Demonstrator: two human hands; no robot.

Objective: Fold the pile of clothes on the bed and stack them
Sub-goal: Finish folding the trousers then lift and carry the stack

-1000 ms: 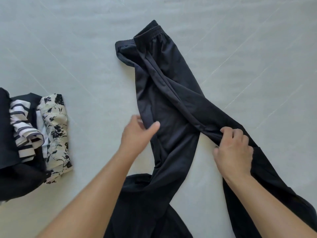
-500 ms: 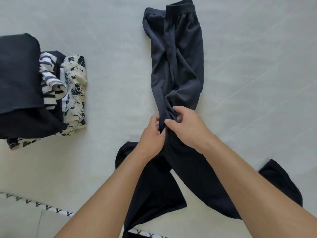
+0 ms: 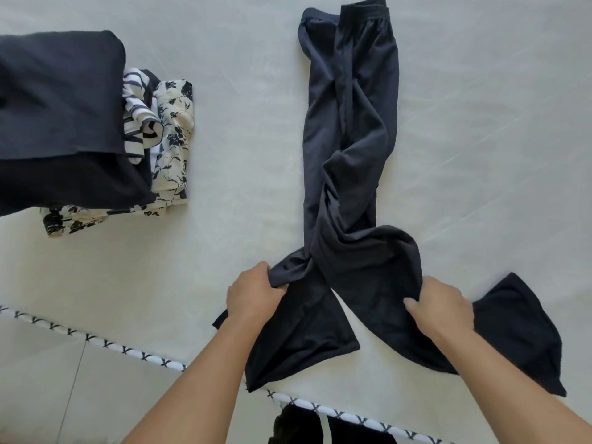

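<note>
Dark navy trousers [image 3: 347, 129] lie lengthwise on the pale bed sheet [image 3: 243, 129], waistband at the far end, legs twisted and crossing near me. My left hand [image 3: 253, 296] grips a bunched edge of one leg at the crossing. My right hand [image 3: 439, 310] holds the other leg's fabric, fingers curled into a fold. Both leg ends fan out toward the bed's front edge. At the left stands a stack of folded clothes [image 3: 64, 123]: a dark navy piece on top, a striped garment [image 3: 137, 113] and a black-and-cream floral garment [image 3: 173, 139] beside it.
The bed's front edge carries a white trim with a black pattern [image 3: 153, 358]. Below it is pale floor [image 3: 48, 395]. A dark cloth [image 3: 301, 426] shows under the edge at the bottom.
Both hands slid down the trousers toward me and spread apart, each now holding one leg. The upper part of the trousers lies straighter than a second ago.
</note>
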